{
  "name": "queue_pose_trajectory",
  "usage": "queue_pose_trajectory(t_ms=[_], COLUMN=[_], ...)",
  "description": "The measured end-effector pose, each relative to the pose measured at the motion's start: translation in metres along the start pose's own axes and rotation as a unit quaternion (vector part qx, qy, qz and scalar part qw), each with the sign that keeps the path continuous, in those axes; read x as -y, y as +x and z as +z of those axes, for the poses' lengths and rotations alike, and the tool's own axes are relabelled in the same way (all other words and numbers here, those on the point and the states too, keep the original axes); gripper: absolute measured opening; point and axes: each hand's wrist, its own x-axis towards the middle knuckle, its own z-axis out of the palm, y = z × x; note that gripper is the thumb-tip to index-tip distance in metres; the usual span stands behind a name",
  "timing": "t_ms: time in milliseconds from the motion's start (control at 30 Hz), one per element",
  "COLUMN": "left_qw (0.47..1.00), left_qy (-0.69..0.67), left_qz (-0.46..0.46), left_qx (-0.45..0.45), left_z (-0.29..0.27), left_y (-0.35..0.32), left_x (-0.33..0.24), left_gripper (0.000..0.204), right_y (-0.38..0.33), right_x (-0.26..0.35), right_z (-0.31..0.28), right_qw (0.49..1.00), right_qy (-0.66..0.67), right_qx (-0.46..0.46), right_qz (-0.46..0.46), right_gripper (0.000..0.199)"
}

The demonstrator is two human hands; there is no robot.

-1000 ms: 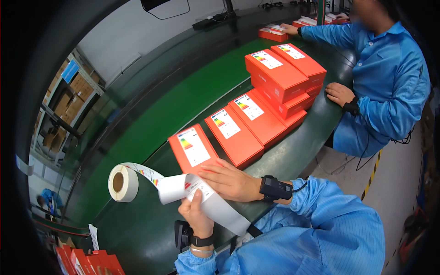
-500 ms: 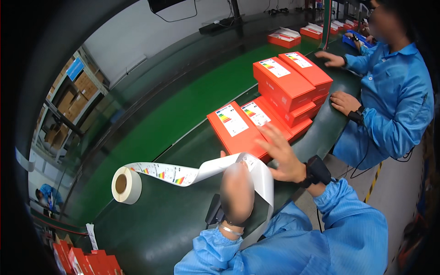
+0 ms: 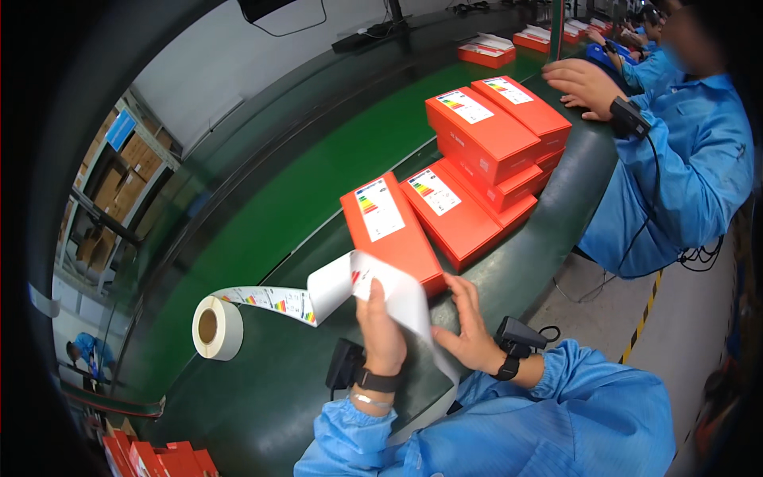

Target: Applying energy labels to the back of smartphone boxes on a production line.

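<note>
My left hand (image 3: 383, 330) is closed on a long strip of labels (image 3: 330, 288), which loops up past my fingers and hangs down toward my lap. The strip runs back to a white label roll (image 3: 226, 327) standing on the dark green table. A red box (image 3: 397, 246) with a coloured-bar label on its top lies just beyond the strip. At that box's near right corner is my right hand (image 3: 470, 334), fingers apart, with nothing visible in it; whether the fingertips touch the box I cannot tell. Part of my left fingers is hidden behind the strip.
More labelled red boxes (image 3: 477, 135) are stacked right of the nearest one. A co-worker in blue (image 3: 683, 175) stands at the right, hands near the stack. Open red boxes (image 3: 486, 52) lie on the green belt (image 3: 262, 215). Other red boxes (image 3: 171, 461) sit at lower left.
My left hand has moved left and lifted the label strip. My right hand has come down and nearer me, from above the boxes to the nearest box's corner. The co-worker's hands have moved too.
</note>
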Motion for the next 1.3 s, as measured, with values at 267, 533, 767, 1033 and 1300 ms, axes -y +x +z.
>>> queue_pose_trajectory(t_ms=[267, 533, 767, 1033, 1300], left_qw=[0.999, 0.989, 0.986, 0.976, 0.984], left_qy=[0.009, -0.068, -0.093, -0.152, -0.101], left_qz=[0.043, 0.110, 0.028, -0.039, -0.113], left_qx=[-0.017, 0.077, 0.136, 0.148, 0.090], left_z=[0.018, 0.087, 0.102, 0.069, -0.045], left_y=[-0.038, -0.010, 0.021, 0.017, -0.004], left_x=[-0.044, -0.037, 0.010, 0.007, -0.107], left_gripper=[0.040, 0.048, 0.049, 0.046, 0.038], right_y=[0.007, 0.045, 0.051, 0.023, 0.022], right_x=[0.034, 0.031, -0.033, -0.008, 0.006], right_z=[-0.006, -0.053, -0.065, -0.062, -0.010], right_qw=[0.988, 0.986, 0.979, 0.939, 0.978], right_qy=[-0.016, 0.053, -0.001, 0.245, -0.036], right_qx=[0.013, -0.068, -0.170, -0.232, 0.164], right_qz=[-0.156, -0.140, -0.110, -0.062, -0.126], right_gripper=[0.086, 0.075, 0.060, 0.055, 0.064])
